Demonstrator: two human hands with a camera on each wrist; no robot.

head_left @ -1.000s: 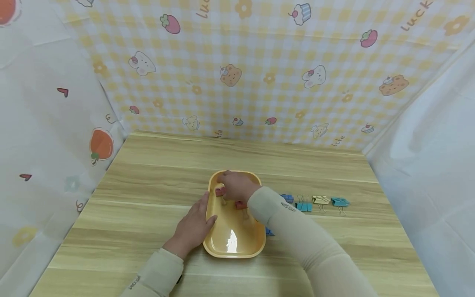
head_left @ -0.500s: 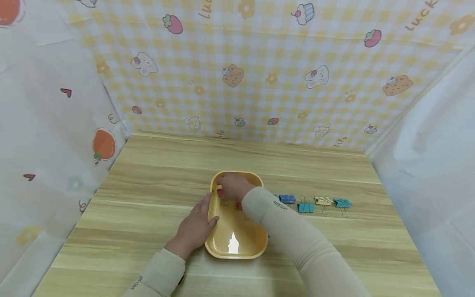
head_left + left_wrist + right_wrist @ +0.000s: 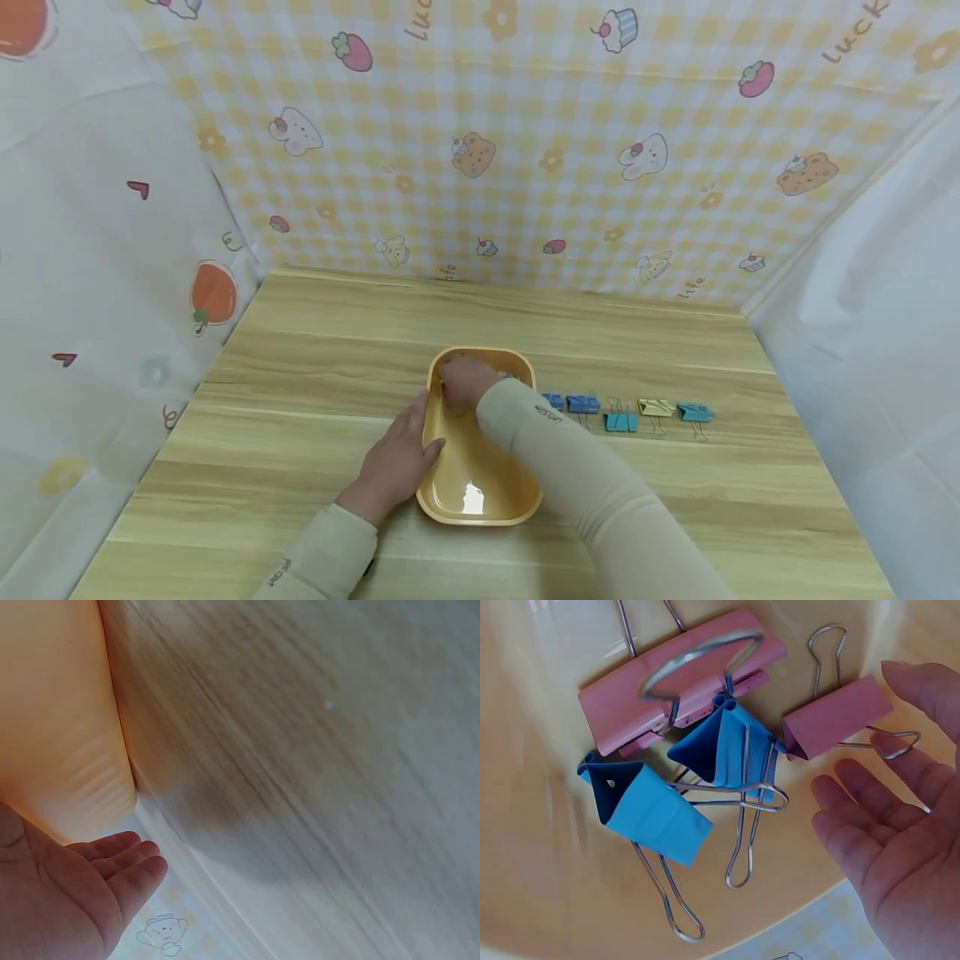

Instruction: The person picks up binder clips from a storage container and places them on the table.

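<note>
A yellow-orange plastic tray [image 3: 480,522] stands on the table. My left hand [image 3: 393,457] rests along its left side, fingers straight and thumb at the rim. In the left wrist view, those fingers [image 3: 131,881] lie beside the outer wall. My right hand [image 3: 467,382] reaches into the far end. Seen from the right wrist, its thumb and index finger are on either side of a small pink binder clip [image 3: 836,720]. Beside that lie a large pink binder clip [image 3: 671,679] and two blue ones, one to the left [image 3: 656,810], another nearer the middle [image 3: 735,754].
Right of the tray, several binder clips line up on the wooden table: blue [image 3: 582,404], teal [image 3: 621,422], pale yellow [image 3: 656,407] and another teal [image 3: 696,412]. A patterned cloth [image 3: 480,200] hangs behind the table, with pale sheets at both sides.
The right hand has moved slightly left and closed in over the small pink clip in the tray. The left hand keeps its place at the tray's side.
</note>
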